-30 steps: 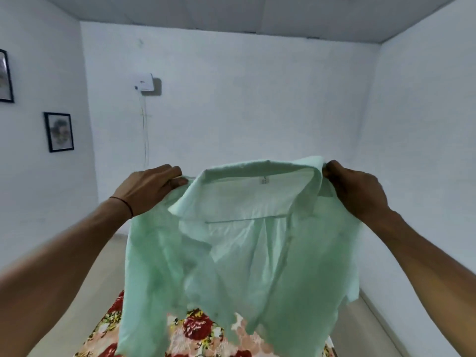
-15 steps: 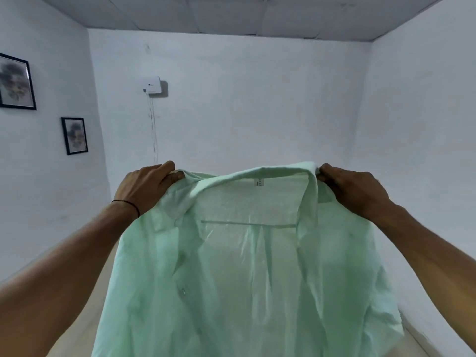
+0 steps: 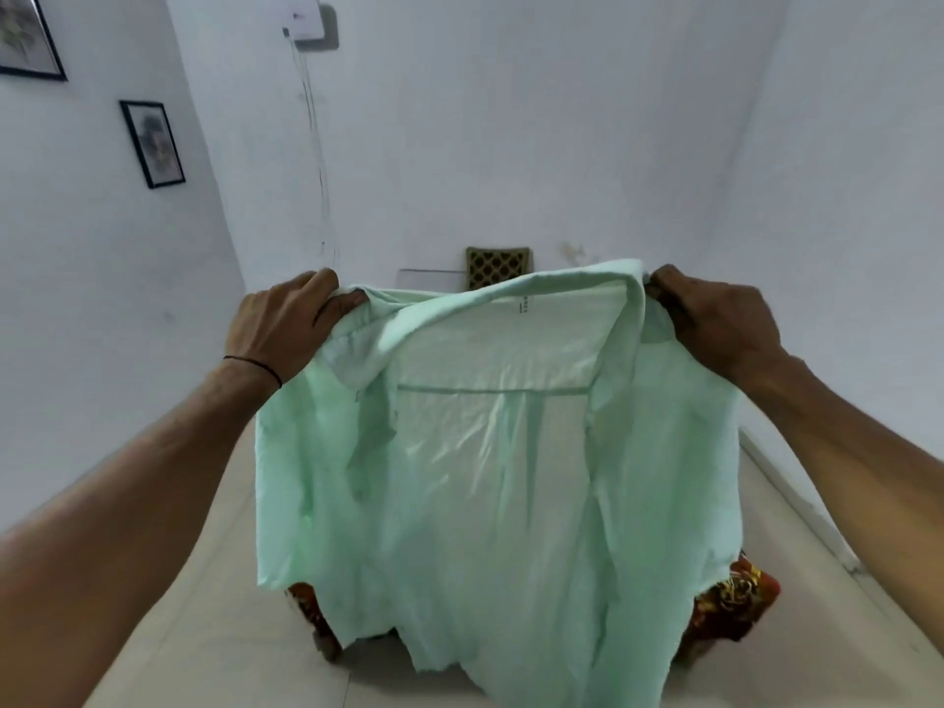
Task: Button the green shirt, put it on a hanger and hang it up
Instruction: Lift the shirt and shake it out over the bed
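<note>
- A large framed picture [image 3: 28,35] hangs far up and left of the left grip [image 3: 286,324], with a smaller framed picture [image 3: 152,144] nearer it.
- A white wall box [image 3: 306,15] sits high above the left grip, with thin cables [image 3: 319,161] hanging from it.
- A patterned grille [image 3: 498,267] shows on the far wall, between the left grip and the right grip [image 3: 715,319].
- Red floral cloth [image 3: 735,600] shows well below the right grip.
- Pale floor [image 3: 204,631] lies below the left grip.

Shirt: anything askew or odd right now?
The shirt hangs open, unbuttoned, between the left hand and right hand. Its collar sits askew: flopped and bunched by the left hand, folded flat at the right.
</note>
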